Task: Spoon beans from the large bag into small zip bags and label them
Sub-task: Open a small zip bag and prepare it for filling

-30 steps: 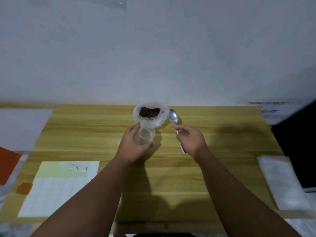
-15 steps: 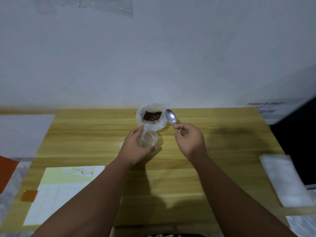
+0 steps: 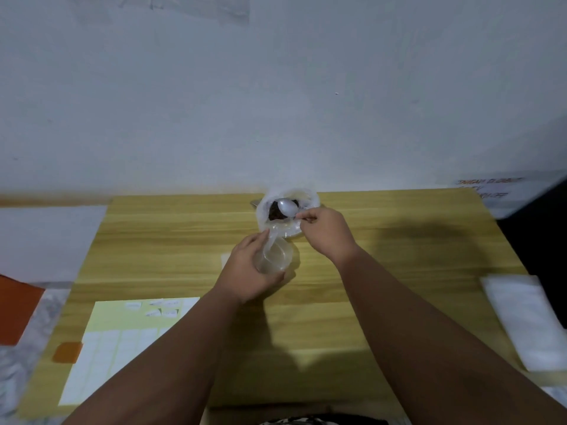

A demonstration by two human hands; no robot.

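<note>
Head view: my right hand (image 3: 325,234) pinches the spoon (image 3: 288,208) by its handle, its length running leftward into the large bag (image 3: 308,196), bowl over the beans (image 3: 274,212). My left hand (image 3: 248,271) grips the small zip bag (image 3: 273,256), mouth just beside that bag, on my near side.

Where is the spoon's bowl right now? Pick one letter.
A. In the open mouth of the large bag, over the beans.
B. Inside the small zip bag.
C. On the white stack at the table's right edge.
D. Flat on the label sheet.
A: the right hand holds the spoon with its bowl inside the large bag, over the beans; the small zip bag is in the left hand.
</note>
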